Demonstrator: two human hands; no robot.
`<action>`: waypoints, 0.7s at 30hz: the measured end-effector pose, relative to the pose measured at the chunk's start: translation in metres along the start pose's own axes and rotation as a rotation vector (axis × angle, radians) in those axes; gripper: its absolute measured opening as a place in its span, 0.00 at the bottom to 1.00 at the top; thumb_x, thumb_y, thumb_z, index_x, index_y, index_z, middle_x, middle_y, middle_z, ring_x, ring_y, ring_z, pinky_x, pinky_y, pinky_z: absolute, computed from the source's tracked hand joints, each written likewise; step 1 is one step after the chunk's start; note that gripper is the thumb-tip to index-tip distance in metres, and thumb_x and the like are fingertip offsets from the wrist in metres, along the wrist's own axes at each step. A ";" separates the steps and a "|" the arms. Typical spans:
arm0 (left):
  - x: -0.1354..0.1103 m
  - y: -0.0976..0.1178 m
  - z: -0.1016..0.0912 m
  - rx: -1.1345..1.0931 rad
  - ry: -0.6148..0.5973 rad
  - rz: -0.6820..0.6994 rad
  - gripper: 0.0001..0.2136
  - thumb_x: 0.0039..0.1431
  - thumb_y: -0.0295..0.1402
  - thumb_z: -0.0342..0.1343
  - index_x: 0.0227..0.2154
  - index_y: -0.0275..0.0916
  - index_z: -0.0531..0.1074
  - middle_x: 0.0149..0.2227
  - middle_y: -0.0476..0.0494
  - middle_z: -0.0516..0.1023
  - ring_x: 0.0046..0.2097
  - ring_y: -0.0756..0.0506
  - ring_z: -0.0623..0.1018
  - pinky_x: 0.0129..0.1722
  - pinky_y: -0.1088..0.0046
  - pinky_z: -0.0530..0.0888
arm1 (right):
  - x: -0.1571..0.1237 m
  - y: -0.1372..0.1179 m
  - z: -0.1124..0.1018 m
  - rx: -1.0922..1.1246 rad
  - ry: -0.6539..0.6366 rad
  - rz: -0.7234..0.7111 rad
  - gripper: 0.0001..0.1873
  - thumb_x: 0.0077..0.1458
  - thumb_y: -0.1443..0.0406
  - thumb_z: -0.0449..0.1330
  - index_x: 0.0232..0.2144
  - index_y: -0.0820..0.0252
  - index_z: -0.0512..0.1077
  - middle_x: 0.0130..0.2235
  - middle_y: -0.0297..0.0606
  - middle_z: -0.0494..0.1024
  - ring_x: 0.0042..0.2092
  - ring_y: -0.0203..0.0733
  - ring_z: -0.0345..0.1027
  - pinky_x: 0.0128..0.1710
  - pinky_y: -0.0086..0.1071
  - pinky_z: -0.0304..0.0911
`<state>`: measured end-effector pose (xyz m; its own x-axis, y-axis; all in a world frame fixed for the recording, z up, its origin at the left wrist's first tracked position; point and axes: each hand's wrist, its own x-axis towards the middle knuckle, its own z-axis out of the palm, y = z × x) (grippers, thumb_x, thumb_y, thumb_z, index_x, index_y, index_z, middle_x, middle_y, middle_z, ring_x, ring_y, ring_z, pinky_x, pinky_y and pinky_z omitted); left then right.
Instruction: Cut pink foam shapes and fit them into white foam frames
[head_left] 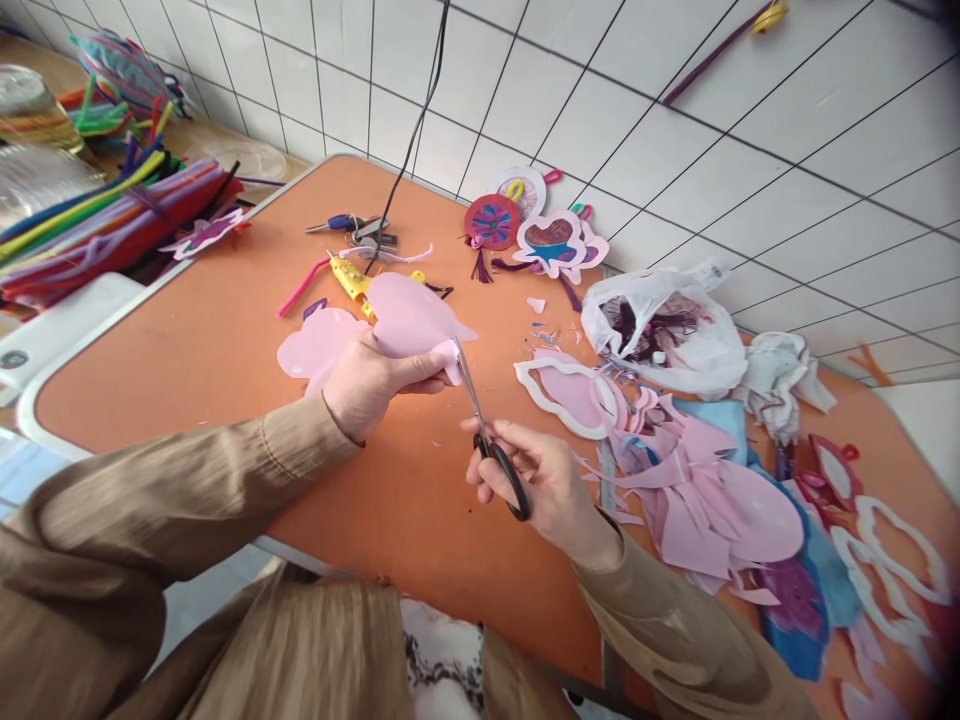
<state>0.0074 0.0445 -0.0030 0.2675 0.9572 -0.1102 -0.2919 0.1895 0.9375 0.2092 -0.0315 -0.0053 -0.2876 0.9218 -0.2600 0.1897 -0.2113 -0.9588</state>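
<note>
The sheet (414, 315) is pink, scissor handles (515, 480) black, tabletop (187, 370) orange — tiles (334, 90) white, black-gridded.

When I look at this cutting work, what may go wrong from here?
The scissors point close to the left hand, so a slip might nick it. The yellow glue gun shows right beside the held pink piece; if hot, it could mark that piece.

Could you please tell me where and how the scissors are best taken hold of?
Probably by the black handles, from the near right side, as the right hand does: the metal blades point away, toward the pink piece in the left hand.
</note>
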 end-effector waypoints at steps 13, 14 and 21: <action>0.000 0.002 0.003 -0.035 0.009 -0.034 0.16 0.43 0.41 0.77 0.27 0.34 0.81 0.29 0.43 0.83 0.34 0.46 0.82 0.34 0.75 0.81 | 0.001 0.004 0.009 -0.060 0.066 -0.041 0.19 0.54 0.58 0.64 0.44 0.64 0.74 0.22 0.29 0.70 0.23 0.33 0.64 0.25 0.30 0.66; -0.001 0.003 0.003 -0.041 0.014 -0.040 0.16 0.42 0.41 0.77 0.27 0.34 0.81 0.29 0.43 0.83 0.34 0.46 0.82 0.34 0.74 0.81 | 0.001 0.005 0.009 -0.056 0.067 -0.046 0.19 0.54 0.58 0.63 0.44 0.64 0.74 0.22 0.29 0.70 0.22 0.33 0.64 0.25 0.30 0.66; 0.000 0.003 0.002 -0.033 0.032 -0.047 0.14 0.40 0.37 0.77 0.25 0.34 0.81 0.29 0.41 0.83 0.34 0.45 0.82 0.34 0.73 0.82 | 0.002 0.008 0.007 -0.049 0.088 -0.016 0.20 0.54 0.56 0.65 0.44 0.64 0.77 0.23 0.29 0.69 0.23 0.32 0.63 0.23 0.29 0.66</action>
<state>0.0080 0.0444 0.0008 0.2526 0.9535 -0.1646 -0.3097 0.2408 0.9198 0.2032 -0.0341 -0.0139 -0.2078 0.9504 -0.2313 0.2322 -0.1817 -0.9555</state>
